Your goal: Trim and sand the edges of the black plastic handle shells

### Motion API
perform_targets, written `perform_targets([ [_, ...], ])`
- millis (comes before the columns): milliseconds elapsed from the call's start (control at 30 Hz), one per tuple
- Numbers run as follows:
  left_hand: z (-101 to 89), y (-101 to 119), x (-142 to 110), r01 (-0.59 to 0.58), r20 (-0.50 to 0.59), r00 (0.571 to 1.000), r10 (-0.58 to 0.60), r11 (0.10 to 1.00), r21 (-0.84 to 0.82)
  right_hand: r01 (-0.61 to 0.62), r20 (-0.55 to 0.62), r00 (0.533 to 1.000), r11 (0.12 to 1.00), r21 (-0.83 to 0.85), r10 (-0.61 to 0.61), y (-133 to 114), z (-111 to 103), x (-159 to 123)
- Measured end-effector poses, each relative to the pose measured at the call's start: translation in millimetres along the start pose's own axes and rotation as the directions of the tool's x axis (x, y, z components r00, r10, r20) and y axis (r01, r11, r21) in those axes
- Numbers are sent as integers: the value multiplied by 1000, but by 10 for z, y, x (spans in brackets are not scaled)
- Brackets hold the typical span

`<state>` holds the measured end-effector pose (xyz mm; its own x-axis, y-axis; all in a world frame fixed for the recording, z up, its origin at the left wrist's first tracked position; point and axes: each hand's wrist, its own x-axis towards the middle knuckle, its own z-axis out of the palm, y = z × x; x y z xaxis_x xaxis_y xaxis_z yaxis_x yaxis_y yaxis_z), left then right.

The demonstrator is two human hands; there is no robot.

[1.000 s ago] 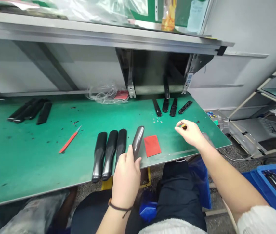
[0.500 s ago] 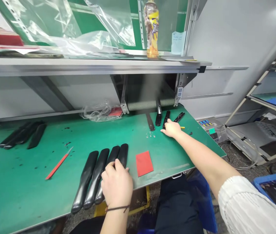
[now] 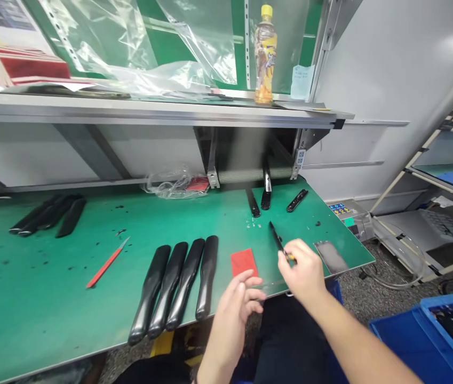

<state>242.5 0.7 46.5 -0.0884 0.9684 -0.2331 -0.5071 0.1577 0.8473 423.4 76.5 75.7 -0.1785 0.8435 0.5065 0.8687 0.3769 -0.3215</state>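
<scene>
My right hand (image 3: 303, 266) is closed around a slim black piece (image 3: 276, 234) that points away over the bench. A small yellow bit shows at its fingers; whether it belongs to that piece I cannot tell. My left hand (image 3: 236, 304) hovers at the bench's front edge, fingers apart and holding nothing. Just beyond its fingertips lies a red square sheet (image 3: 244, 261). To its left, several glossy black handle-shaped parts (image 3: 207, 277) lie side by side. A black part with small details on its face (image 3: 297, 200) rests farther back on the right.
A red-handled pointed knife (image 3: 106, 266) lies on the green bench (image 3: 70, 304). More black parts (image 3: 42, 216) are at the back left. Two parts (image 3: 266, 197) lie by a roller conveyor (image 3: 254, 174). A shelf (image 3: 162, 113) overhangs the bench, with a bottle (image 3: 265, 58) on it.
My right hand has picked up the slim black piece from the back and drawn it nearer. My left hand has let go of the rightmost glossy handle part and moved right, opening.
</scene>
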Motion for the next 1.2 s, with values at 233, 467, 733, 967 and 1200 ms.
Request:
perform_targets([
  [233,192,-116,26,355,193,927,-321,917,-181,292,-192,951,911,291,-243,-620,-123,-1192],
  [467,57,-113,-364,201,270,945,-184,979,-37,158,-65,987,899,408,-144,-536,-270,-1088],
  [733,-273,-89,-685,94,172,979,-111,990,106,242,-5,964,868,435,-266,-787,-139,-1055],
  [967,-299,135,-914,141,101,984,-148,987,73,299,-59,947,798,524,-316,-926,-181,-1059],
  [1200,-260,136,-1082,206,-71,977,-201,976,70,381,-127,921,791,479,-367,-992,-262,-1077],
])
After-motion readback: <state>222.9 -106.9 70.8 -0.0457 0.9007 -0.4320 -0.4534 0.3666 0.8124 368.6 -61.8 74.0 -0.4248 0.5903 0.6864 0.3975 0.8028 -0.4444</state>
